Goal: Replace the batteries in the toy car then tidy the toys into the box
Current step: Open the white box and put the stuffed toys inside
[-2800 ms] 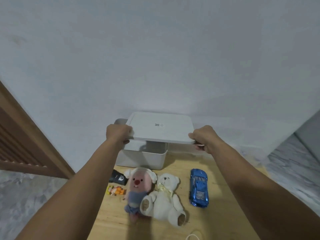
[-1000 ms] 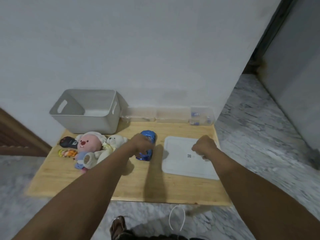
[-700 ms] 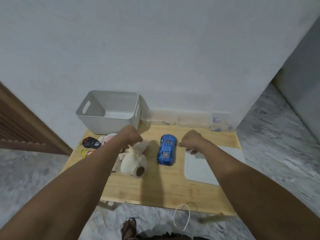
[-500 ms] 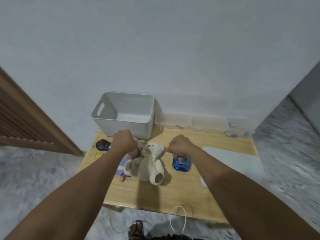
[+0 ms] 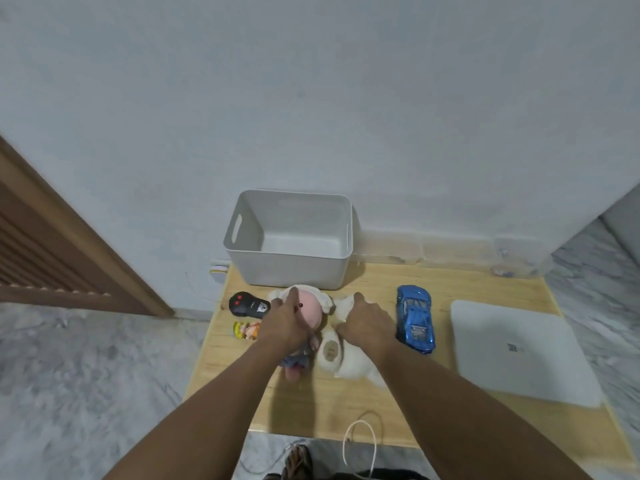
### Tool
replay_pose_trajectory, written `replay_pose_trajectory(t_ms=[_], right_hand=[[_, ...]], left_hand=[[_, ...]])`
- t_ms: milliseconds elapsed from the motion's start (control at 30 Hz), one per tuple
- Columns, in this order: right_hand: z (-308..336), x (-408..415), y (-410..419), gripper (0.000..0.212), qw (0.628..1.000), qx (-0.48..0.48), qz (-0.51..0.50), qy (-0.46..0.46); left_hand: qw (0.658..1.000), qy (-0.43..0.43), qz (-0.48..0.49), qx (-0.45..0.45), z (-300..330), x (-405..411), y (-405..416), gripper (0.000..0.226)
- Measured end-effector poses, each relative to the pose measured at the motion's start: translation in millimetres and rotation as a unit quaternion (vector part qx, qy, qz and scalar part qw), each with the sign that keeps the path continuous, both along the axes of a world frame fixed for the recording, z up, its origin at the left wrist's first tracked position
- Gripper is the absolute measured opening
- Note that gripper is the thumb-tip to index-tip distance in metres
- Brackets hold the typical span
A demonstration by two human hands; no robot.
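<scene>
The open white box [image 5: 289, 270] stands empty at the back of the wooden table [image 5: 332, 407]. In front of it lie a pink plush doll [image 5: 313, 310] and a white teddy bear [image 5: 341, 358]. My left hand [image 5: 285, 325] grips the pink doll, with fingers curled round its body. My right hand [image 5: 369, 323] lies over the teddy bear and holds it between thumb and fingers. The blue toy car [image 5: 415, 318] sits on the table just right of my right hand, untouched.
A black remote [image 5: 247, 304] and a small colourful figure [image 5: 246, 330] lie left of the doll. The white box lid [image 5: 516, 355] rests flat on the table's right side. Clear plastic containers [image 5: 519, 258] line the wall at the back right. A wooden door [image 5: 52, 251] stands at left.
The lid came off the box and now lies on the table at right. My right hand left the blue car and moved onto the teddy bear; my left hand stays on the plush toys.
</scene>
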State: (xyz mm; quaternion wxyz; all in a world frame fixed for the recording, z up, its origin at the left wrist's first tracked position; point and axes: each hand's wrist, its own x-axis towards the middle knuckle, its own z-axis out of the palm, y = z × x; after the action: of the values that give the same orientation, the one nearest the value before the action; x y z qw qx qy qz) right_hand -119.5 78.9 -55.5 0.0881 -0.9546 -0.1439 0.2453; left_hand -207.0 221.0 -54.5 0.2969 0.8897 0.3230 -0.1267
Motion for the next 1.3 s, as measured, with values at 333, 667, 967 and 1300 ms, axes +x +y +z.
replay_pose_trajectory(t_ms=[333, 667, 967, 1300], right_hand=[[-4, 2, -9, 0.058, 0.999, 0.05, -0.02, -0.001], [94, 59, -9, 0.058, 0.99, 0.097, -0.012, 0.105], [206, 95, 17, 0.044, 0.995, -0.016, 0.086, 0.037], [193, 106, 81, 0.06, 0.982, 0.157, -0.004, -0.1]], left_hand=[[0.998, -0.012, -0.021, 0.056, 3, 6, 2, 0.062], [0.965, 0.162, -0.183, -0.097, 97, 45, 30, 0.053], [0.977, 0.076, -0.167, -0.111, 190, 85, 85, 0.045], [0.996, -0.084, -0.004, 0.029, 172, 106, 115, 0.071]])
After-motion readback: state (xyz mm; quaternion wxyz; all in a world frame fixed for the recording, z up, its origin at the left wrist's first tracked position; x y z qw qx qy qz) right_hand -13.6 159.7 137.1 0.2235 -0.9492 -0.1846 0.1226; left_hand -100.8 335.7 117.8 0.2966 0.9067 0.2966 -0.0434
